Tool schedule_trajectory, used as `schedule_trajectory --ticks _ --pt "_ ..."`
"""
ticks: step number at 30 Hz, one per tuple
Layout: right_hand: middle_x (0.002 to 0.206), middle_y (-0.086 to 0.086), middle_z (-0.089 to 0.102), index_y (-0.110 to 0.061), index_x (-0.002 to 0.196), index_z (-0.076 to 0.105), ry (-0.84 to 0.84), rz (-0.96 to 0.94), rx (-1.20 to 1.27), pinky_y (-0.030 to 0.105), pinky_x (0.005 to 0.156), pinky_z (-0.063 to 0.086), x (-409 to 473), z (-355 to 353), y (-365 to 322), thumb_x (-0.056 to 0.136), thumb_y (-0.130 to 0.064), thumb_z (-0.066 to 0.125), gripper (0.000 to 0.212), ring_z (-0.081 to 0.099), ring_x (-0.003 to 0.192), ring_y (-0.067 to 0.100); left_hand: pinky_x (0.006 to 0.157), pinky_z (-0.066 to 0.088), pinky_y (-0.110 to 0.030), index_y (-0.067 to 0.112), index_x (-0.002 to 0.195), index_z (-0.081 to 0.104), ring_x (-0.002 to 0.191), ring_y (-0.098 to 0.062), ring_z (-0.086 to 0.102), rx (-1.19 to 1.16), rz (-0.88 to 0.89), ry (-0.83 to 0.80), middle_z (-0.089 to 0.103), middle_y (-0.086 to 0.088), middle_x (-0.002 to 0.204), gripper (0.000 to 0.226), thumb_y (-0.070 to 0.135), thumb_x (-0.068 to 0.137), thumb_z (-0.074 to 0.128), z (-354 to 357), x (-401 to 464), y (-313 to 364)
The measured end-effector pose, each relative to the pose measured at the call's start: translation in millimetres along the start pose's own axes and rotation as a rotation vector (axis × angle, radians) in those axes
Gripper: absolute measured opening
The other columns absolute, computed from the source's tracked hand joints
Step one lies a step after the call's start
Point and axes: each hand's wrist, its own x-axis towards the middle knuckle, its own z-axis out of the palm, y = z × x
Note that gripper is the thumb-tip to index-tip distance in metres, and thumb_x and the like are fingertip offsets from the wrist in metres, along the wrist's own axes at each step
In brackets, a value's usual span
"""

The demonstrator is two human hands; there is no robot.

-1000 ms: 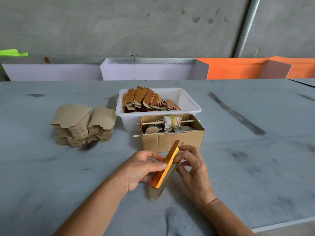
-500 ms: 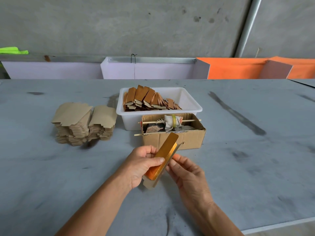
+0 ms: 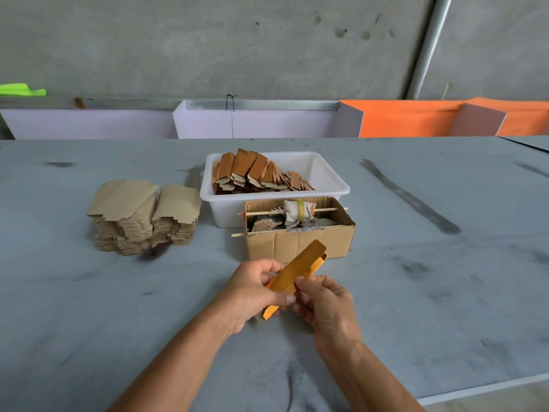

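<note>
Gold card sleeve [image 3: 300, 270]: long, flat, glossy foil face, orange edge, tilted, held above counter [image 3: 89, 322] near its front. Left hand [image 3: 255, 292] grips lower end, thumb across face; right hand [image 3: 326, 304] pinches side edge. Just behind: corrugated cardboard box [image 3: 300, 242], stick-mounted roll inside. Beyond: smooth white plastic tub [image 3: 326, 179] of folded sleeves; left, stacked kraft die-cut blanks [image 3: 142, 215].

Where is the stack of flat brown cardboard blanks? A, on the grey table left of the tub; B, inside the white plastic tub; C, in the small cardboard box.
A: the stack of flat brown cardboard blanks lies on the grey table left of the white plastic tub.
</note>
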Motion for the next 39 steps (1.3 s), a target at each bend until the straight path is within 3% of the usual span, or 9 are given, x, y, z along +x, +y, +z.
schedule_trajectory --ticks 6,9,13,17,19,27,33,37,39 --pt "0.058 0.003 0.065 -0.011 0.074 0.062 -0.046 -0.035 -0.102 0.022 0.048 0.045 3.1 -7.6 -11.6 0.083 -0.009 0.068 0.011 0.062 0.057 0.012 0.048 0.050 -0.023 0.010 0.096 0.063 0.054 -0.014 0.063 0.052 -0.038 -0.049 0.068 -0.005 0.069 0.036 -0.012 0.070 0.074 -8.4 5.1 6.5" --pt "0.062 0.004 0.068 -0.012 0.072 0.061 -0.022 -0.010 -0.089 0.022 0.046 0.044 3.6 -11.3 -14.7 0.082 -0.008 0.069 0.013 0.064 0.055 0.011 0.045 0.048 -0.021 0.010 0.101 0.062 0.050 -0.013 0.062 0.001 -0.044 0.018 0.069 -0.004 0.070 0.038 -0.011 0.070 0.073 -13.2 7.8 10.1" --pt "0.067 0.009 0.070 -0.007 0.077 0.063 -0.008 0.086 0.015 0.021 0.042 0.047 2.1 -12.5 -17.8 0.083 -0.006 0.067 0.008 0.067 0.055 0.014 0.046 0.051 -0.019 0.003 0.103 0.059 0.048 -0.014 0.064 -0.285 -0.058 0.237 0.065 -0.014 0.085 0.040 -0.013 0.069 0.073 -13.9 13.0 8.8" --pt "0.071 0.012 0.072 -0.003 0.082 0.064 0.008 0.109 0.074 0.021 0.042 0.048 -0.2 -7.1 -18.0 0.086 -0.006 0.064 0.006 0.068 0.055 0.014 0.044 0.050 -0.016 0.000 0.084 0.059 0.044 -0.012 0.062 -0.669 -0.108 0.314 0.064 -0.010 0.065 0.014 -0.010 0.077 0.066 -2.4 12.9 3.0" --pt "0.070 0.012 0.071 0.000 0.087 0.064 0.030 0.101 0.100 0.020 0.042 0.047 -0.4 -3.8 -17.4 0.086 -0.006 0.064 0.007 0.067 0.055 0.014 0.045 0.051 -0.016 0.002 0.076 0.058 0.046 -0.011 0.062 -0.768 -0.125 0.294 0.065 -0.007 0.059 0.012 -0.008 0.078 0.065 5.8 10.2 -0.1" --pt "0.066 0.011 0.071 -0.003 0.080 0.064 0.026 0.104 0.031 0.025 0.051 0.041 -1.1 3.6 -21.8 0.085 -0.008 0.065 0.007 0.065 0.052 0.013 0.044 0.051 -0.018 0.000 0.073 0.061 0.044 -0.011 0.061 -0.721 -0.145 0.226 0.066 -0.009 0.054 0.009 -0.006 0.077 0.066 18.0 8.7 0.3" --pt "0.073 0.011 0.073 -0.005 0.084 0.063 -0.012 0.138 -0.072 0.022 0.045 0.043 8.5 -0.2 -32.9 0.088 -0.011 0.062 0.008 0.066 0.054 0.012 0.047 0.054 -0.021 -0.001 0.070 0.060 0.049 -0.017 0.066 -0.729 -0.105 0.222 0.067 -0.015 0.057 0.012 -0.005 0.081 0.063 15.2 12.2 1.0" --pt "0.073 0.007 0.074 -0.007 0.081 0.062 -0.028 0.092 -0.221 0.024 0.049 0.043 13.6 0.0 -41.0 0.087 -0.017 0.066 0.013 0.065 0.055 0.010 0.048 0.055 -0.023 -0.003 0.071 0.060 0.051 -0.019 0.068 -0.731 -0.063 0.266 0.068 -0.017 0.059 0.011 -0.006 0.081 0.063 17.6 17.7 2.7" --pt "0.072 0.004 0.073 -0.007 0.078 0.066 0.042 -0.005 -0.376 0.025 0.051 0.042 17.9 -2.1 -45.6 0.085 -0.022 0.069 0.017 0.063 0.057 0.011 0.050 0.056 -0.025 -0.002 0.075 0.060 0.055 -0.022 0.069 -0.745 -0.026 0.313 0.069 -0.017 0.062 0.008 -0.007 0.082 0.062 18.6 22.2 3.4"
